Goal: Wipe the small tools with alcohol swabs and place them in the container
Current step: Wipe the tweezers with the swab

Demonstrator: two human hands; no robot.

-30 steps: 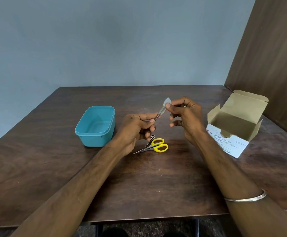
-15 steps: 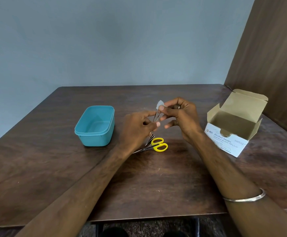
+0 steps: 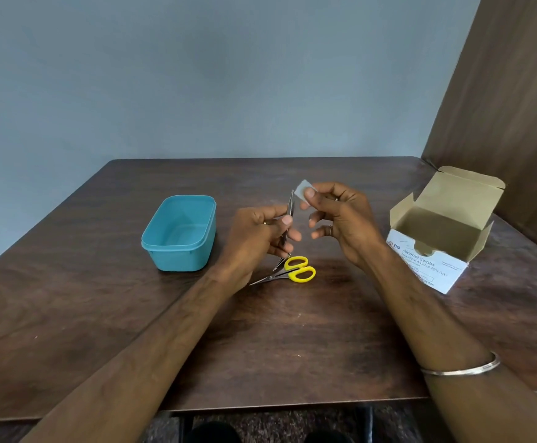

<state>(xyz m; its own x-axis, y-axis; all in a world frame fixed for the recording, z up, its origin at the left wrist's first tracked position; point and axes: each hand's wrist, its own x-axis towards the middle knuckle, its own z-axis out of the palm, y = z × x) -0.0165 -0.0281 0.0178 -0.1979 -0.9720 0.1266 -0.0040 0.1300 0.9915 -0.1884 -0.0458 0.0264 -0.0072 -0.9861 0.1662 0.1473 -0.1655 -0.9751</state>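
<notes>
Two hands are up over the table (image 3: 165, 346). Left hand (image 3: 254, 241) has a pinching grip on the tweezers (image 3: 289, 215), standing upright. Right hand (image 3: 340, 219) pinches a swab (image 3: 302, 188) just beside their tip. Scissors (image 3: 292, 271) lie below, tub (image 3: 181, 231) sits left.

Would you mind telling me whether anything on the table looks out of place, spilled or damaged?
Nothing stands out. The teal container sits upright, the scissors lie flat on the table, and the swab box is simply open. No spill shows.
</notes>
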